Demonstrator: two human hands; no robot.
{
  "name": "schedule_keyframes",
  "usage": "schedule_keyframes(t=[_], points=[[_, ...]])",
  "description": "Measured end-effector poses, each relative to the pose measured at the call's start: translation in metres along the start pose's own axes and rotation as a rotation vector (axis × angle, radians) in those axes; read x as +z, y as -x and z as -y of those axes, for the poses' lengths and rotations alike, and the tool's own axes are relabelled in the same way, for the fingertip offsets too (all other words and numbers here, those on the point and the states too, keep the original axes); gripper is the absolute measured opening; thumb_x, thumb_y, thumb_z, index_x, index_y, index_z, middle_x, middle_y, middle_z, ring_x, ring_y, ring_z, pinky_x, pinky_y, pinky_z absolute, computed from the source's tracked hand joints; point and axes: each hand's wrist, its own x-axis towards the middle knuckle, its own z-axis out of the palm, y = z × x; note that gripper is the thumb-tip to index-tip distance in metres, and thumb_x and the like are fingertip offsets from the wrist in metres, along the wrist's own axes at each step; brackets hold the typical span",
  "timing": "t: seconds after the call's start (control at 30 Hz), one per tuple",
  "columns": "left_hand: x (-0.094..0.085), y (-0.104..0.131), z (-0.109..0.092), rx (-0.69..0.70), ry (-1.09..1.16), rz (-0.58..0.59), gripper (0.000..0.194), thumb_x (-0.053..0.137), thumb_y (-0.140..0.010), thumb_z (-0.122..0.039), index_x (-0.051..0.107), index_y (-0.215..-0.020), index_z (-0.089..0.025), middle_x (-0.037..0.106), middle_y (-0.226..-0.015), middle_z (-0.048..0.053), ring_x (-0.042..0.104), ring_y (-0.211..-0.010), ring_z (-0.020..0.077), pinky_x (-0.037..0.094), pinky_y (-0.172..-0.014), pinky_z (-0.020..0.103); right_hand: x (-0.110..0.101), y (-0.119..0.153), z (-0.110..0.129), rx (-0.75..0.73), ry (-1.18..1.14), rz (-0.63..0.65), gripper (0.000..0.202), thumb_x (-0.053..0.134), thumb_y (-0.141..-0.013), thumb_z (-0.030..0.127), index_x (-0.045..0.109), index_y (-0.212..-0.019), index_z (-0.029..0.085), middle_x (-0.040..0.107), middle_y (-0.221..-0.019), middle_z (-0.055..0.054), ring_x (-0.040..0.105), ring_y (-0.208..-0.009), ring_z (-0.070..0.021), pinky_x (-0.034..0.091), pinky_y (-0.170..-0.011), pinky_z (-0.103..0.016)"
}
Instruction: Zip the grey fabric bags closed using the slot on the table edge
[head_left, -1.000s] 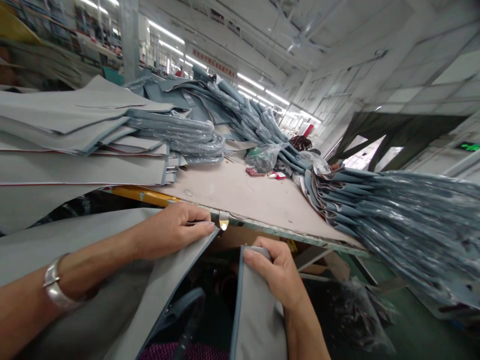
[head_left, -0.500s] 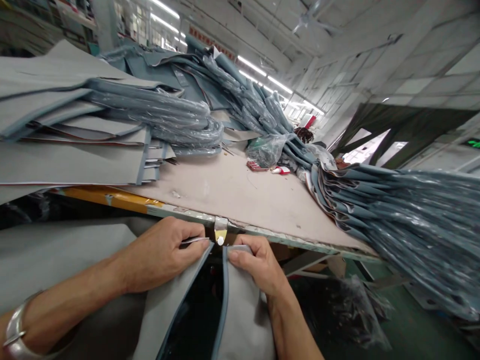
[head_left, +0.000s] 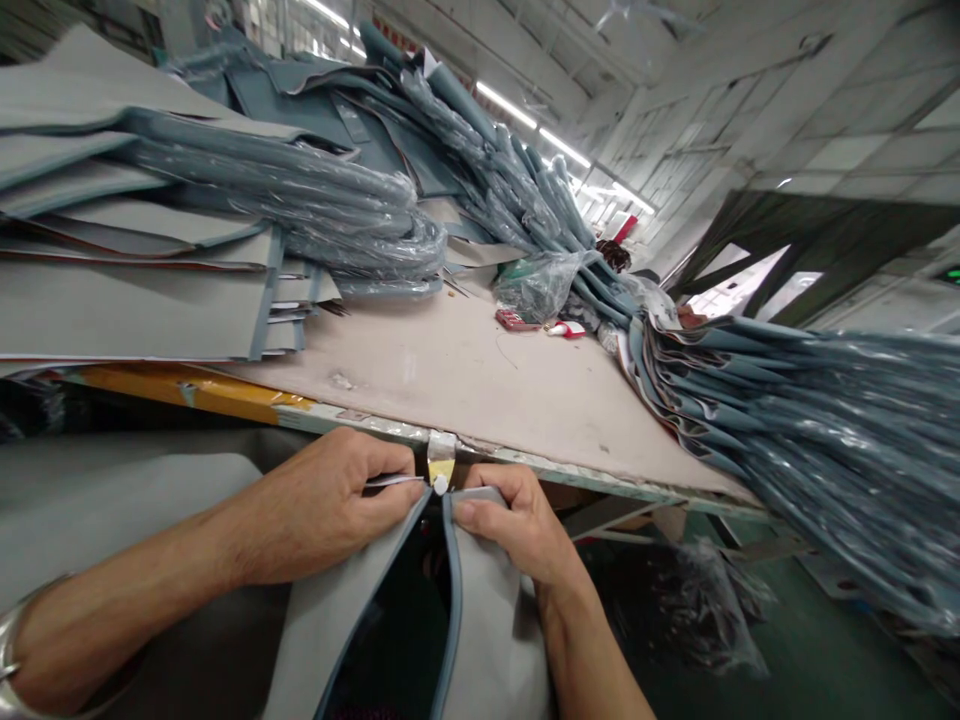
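Observation:
A grey sheet with blue-bound edges hangs down in front of the table, its two edges forming a dark V-shaped gap. My left hand [head_left: 341, 505] pinches the left grey panel [head_left: 330, 610] near its top corner, thumb against fingers. On the other side, my right hand [head_left: 514, 520] grips the top of the right grey panel [head_left: 487, 620], thumb on its face. Between the two corners, a small white knob with a yellow and silver tab [head_left: 441, 468] is fixed at the table edge. The left corner lies very close to the knob; contact cannot be made out.
The pinkish tabletop [head_left: 450, 370] has a worn front edge. Grey panels [head_left: 127, 300] are stacked at left, with plastic-wrapped blue bundles [head_left: 360, 220] over them. More wrapped bundles [head_left: 840, 430] hang over the right end. A red-and-white small bottle [head_left: 566, 329] lies near a clear bag [head_left: 536, 290].
My left hand and its panel corner have shifted slightly right, nearer the knob. The right hand stays almost in place, and both grips are kept. The camera view has tilted a little.

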Motion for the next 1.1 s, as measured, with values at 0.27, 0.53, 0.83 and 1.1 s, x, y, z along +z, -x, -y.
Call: schedule_keyframes(t=[0.27,0.53,0.83,1.1], points=[[0.0013,-0.0024,0.0008,0.008,0.028,-0.001,0.038,0.044,-0.090,-0.042,0.046,-0.060,-0.018,0.038,-0.058,-0.005,0.034,-0.055,0.0091,0.025,-0.050,0.022,-0.0012,-0.0023,0.0035,0.003,0.005,0.002,0.030,0.069,-0.078,0.033,0.049,-0.060,0.018,0.035,-0.054,0.007,0.024,-0.051,-0.0069,0.019,-0.046,-0.022],[0.0009,-0.0063,-0.0041,-0.028,0.053,0.001,0.040,0.043,-0.086,-0.047,0.044,-0.059,-0.018,0.038,-0.058,-0.005,0.034,-0.055,0.0097,0.025,-0.050,0.022,-0.0004,-0.0080,0.0008,0.011,0.009,-0.020,0.033,0.070,-0.077,0.038,0.050,-0.060,0.018,0.036,-0.052,0.007,0.024,-0.049,-0.0066,0.019,-0.045,-0.022],[0.0039,-0.0090,-0.0005,-0.031,0.048,-0.011,0.041,0.043,-0.087,-0.049,0.043,-0.059,-0.019,0.036,-0.059,-0.004,0.033,-0.056,0.0101,0.026,-0.051,0.023,-0.0002,-0.0083,-0.0005,-0.012,0.005,-0.033,0.031,0.071,-0.076,0.037,0.053,-0.060,0.017,0.037,-0.052,0.007,0.026,-0.050,-0.0069,0.021,-0.046,-0.022],[0.0054,-0.0079,0.0040,-0.030,0.021,-0.044,0.044,0.043,-0.088,-0.051,0.045,-0.059,-0.018,0.038,-0.059,-0.004,0.036,-0.057,0.0108,0.026,-0.053,0.024,0.0001,-0.0090,-0.0024,-0.007,-0.038,-0.036,0.031,0.072,-0.078,0.036,0.055,-0.063,0.016,0.039,-0.053,0.007,0.028,-0.049,-0.0066,0.022,-0.046,-0.021]])
